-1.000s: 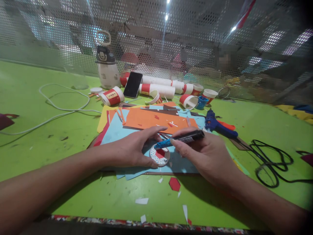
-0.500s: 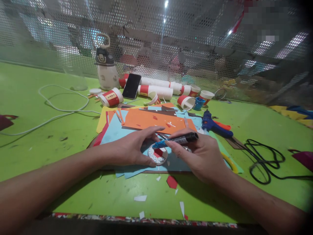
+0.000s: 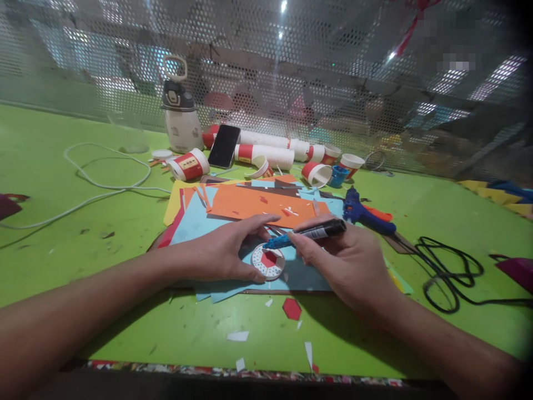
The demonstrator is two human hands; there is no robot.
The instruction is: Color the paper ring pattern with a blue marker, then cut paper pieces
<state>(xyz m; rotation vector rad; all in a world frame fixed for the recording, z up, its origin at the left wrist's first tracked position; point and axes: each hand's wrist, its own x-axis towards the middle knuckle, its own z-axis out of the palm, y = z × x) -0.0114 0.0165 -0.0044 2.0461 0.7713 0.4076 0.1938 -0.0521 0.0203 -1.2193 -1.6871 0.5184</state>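
A white disc (image 3: 275, 271) with a red hexagon in its middle and small blue marks round it lies on light blue paper (image 3: 195, 216). My left hand (image 3: 220, 250) holds the disc's left edge, thumb at the lower rim and fingers curved behind it. A marker (image 3: 318, 230) with a black barrel and blue front is gripped in my right hand (image 3: 345, 255). Its tip is at the top of the disc. Beyond the hands, orange paper (image 3: 233, 201) with small scraps lies on the stack.
A blue glue gun (image 3: 366, 215) and black cable (image 3: 452, 266) are at the right. Behind stand a bottle (image 3: 183, 125), a phone (image 3: 225, 146) and several paper cups (image 3: 189, 165). A red hexagon (image 3: 292, 309) and white scraps lie in front. A white cable (image 3: 89, 178) loops at the left.
The marker and my right hand have shifted slightly right, and the tip has moved from the disc's upper left to its top. My left hand has barely moved.
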